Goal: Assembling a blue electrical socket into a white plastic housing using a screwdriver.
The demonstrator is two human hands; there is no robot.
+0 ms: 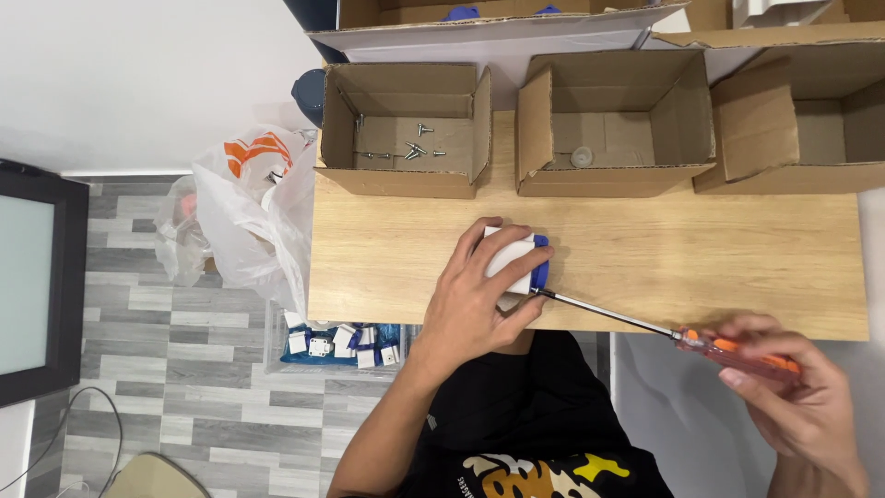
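My left hand grips a small white and blue plastic part and holds it down on the wooden table near its front edge. My right hand holds a screwdriver by its clear orange handle, off the table's front right. The long metal shaft runs leftward and its tip meets the blue side of the part, just by my left thumb.
Three open cardboard boxes stand along the table's back: the left box holds several screws, the middle box a small round piece, the right box looks bare. A plastic bag hangs left. A clear bin of white-blue parts sits below.
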